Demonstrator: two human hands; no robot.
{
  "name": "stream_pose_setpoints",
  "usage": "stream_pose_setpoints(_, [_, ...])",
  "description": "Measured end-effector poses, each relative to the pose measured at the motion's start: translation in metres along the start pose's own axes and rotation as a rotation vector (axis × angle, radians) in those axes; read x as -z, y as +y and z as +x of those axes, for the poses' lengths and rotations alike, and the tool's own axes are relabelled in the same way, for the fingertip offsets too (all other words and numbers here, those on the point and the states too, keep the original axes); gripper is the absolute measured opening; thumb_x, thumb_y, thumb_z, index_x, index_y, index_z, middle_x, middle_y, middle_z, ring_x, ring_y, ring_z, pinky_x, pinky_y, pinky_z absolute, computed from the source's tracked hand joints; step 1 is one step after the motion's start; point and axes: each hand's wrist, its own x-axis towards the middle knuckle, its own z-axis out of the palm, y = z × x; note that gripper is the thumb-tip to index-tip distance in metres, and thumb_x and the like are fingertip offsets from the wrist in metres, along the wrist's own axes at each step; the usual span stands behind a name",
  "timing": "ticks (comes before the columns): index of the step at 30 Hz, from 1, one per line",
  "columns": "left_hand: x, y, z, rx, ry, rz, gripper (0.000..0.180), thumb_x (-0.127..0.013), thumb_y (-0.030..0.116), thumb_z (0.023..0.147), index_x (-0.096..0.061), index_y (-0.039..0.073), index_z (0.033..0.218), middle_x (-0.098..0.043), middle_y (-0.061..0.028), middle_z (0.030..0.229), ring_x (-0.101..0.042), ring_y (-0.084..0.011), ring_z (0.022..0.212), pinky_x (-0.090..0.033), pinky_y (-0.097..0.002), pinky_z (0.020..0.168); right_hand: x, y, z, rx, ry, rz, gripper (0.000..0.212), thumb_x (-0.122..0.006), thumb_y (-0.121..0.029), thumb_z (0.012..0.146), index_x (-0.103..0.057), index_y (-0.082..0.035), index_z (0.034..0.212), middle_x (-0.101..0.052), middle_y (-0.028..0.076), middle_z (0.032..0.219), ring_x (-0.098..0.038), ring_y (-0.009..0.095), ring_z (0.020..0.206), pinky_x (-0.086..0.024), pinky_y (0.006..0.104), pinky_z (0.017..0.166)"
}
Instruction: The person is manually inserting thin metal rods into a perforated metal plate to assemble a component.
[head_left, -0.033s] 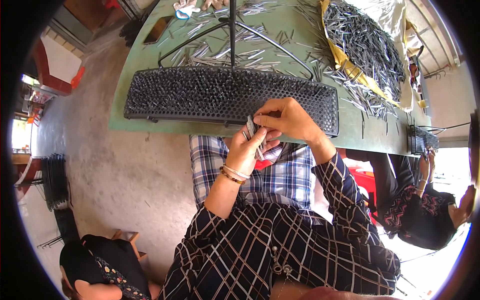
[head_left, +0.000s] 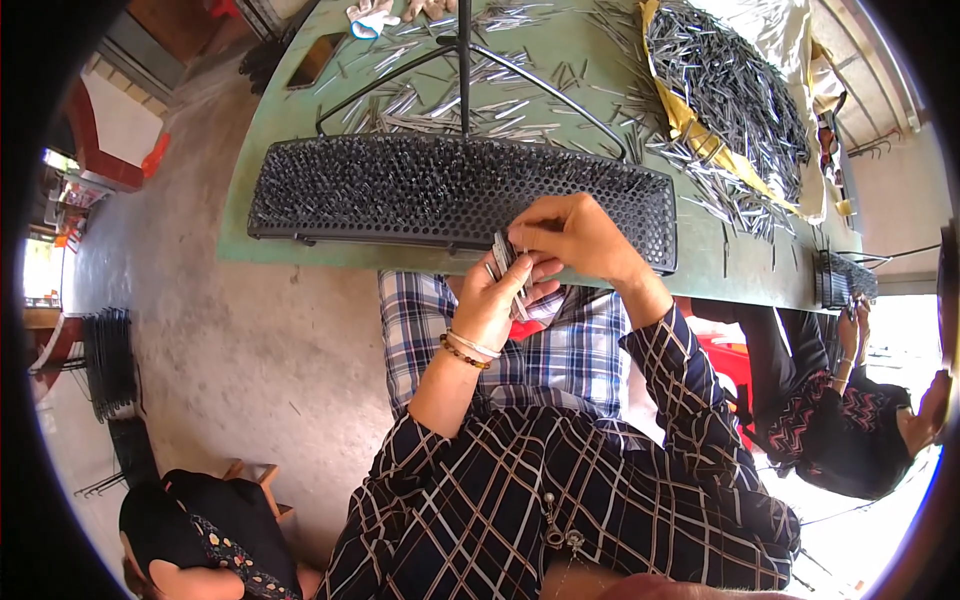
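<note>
My left hand [head_left: 490, 305] is closed around a small bundle of thin grey metal strips [head_left: 502, 255], held upright below the near edge of a long black rack [head_left: 590, 215]. Beside the bundle's top, the thumb and fingertips of my right hand [head_left: 575, 240] pinch together on a thin metal strip, mostly hidden by the fingers. The rack's top is full of round holes. Dark strips stand densely in its left and middle parts, while bare holes show toward the right end. A black rod frame [head_left: 465, 90] rises behind it.
Loose metal strips lie scattered over the green table [head_left: 245, 200]. A large heap of strips [head_left: 745, 100] rests on yellow-edged sacking at the right. A phone [head_left: 316, 60] and gloves [head_left: 372, 17] lie at the far left. Other people sit at lower left and right, one by a smaller rack [head_left: 848, 278].
My right hand has shifted very slightly by the bundle, and a thin strip shows more plainly below its fingertips. My left hand and the rack look the same.
</note>
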Motion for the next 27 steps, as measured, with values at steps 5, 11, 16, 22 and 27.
stream_pose_setpoints(5, [0.005, 0.0, 0.002, 0.104, -0.019, -0.073, 0.027, -0.047, 0.013, 0.095, -0.046, -0.003, 0.117, -0.058, -0.023, 0.112, -0.062, -0.0273, 0.099, -0.056, -0.0372, 0.081, 0.003, 0.003, 0.023, 0.124, 0.417, 0.058, 0.023, -0.069, -0.016, 0.082, -0.067, 0.0, 0.098, -0.067, 0.008, 0.075, -0.058, 0.008, 0.065, -0.048, 0.0235, 0.06])
stream_pose_setpoints(11, [0.0, 0.003, 0.006, 0.174, 0.025, -0.102, 0.025, -0.043, 0.007, 0.093, -0.044, -0.007, 0.114, -0.056, -0.0275, 0.112, -0.062, -0.0315, 0.099, -0.056, -0.0399, 0.081, -0.005, 0.015, 0.047, 0.188, 0.546, -0.176, 0.019, -0.069, -0.013, 0.082, -0.068, -0.001, 0.097, -0.067, 0.005, 0.081, -0.058, 0.007, 0.072, -0.047, 0.0223, 0.065])
stream_pose_setpoints(16, [0.012, 0.0, 0.003, 0.217, -0.005, -0.063, 0.028, -0.045, 0.009, 0.092, -0.045, -0.006, 0.116, -0.057, -0.0262, 0.112, -0.062, -0.0307, 0.1, -0.055, -0.0398, 0.083, -0.009, 0.017, 0.046, 0.24, 0.607, -0.219, 0.018, -0.069, -0.013, 0.082, -0.068, -0.003, 0.097, -0.067, 0.007, 0.082, -0.06, 0.009, 0.071, -0.048, 0.0232, 0.065])
stream_pose_setpoints(22, [0.007, 0.003, -0.003, 0.277, -0.006, -0.025, 0.026, -0.042, 0.012, 0.095, -0.045, 0.0, 0.118, -0.056, -0.0236, 0.112, -0.06, -0.0339, 0.101, -0.056, -0.0444, 0.079, -0.006, 0.028, 0.046, 0.528, 0.544, -0.597, 0.017, -0.069, -0.016, 0.078, -0.069, -0.006, 0.091, -0.064, 0.006, 0.082, -0.061, 0.023, 0.077, -0.046, 0.033, 0.072])
stream_pose_setpoints(27, [0.012, -0.001, -0.002, 0.224, -0.019, -0.059, 0.027, -0.046, 0.011, 0.093, -0.047, -0.001, 0.118, -0.058, -0.0241, 0.111, -0.061, -0.0332, 0.101, -0.055, -0.0434, 0.081, -0.002, 0.022, 0.045, 0.605, 0.493, -0.785, 0.014, -0.068, -0.018, 0.077, -0.068, -0.01, 0.089, -0.058, 0.002, 0.087, -0.057, 0.022, 0.08, -0.041, 0.035, 0.069])
